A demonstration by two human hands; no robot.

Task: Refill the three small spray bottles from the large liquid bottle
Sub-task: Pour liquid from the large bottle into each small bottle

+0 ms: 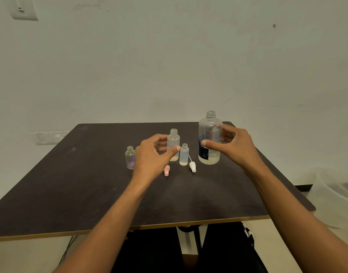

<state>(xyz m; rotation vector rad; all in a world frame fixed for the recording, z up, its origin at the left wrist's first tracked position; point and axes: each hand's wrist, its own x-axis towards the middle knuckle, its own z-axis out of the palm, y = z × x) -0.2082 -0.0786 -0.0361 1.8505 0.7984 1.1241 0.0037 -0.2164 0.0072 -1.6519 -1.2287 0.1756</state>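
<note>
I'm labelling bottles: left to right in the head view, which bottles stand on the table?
Small clear round bottle, taller frosted plastic bottle, short slim frosted bottle, large clear dark-labelled bottle.

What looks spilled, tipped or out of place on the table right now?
No spill shows. The large bottle and three small bottles stand upright, uncapped. Only two spray caps are visible, a pink cap and a white cap, lying on their sides on the table; a third may be hidden behind the left hand.
</note>
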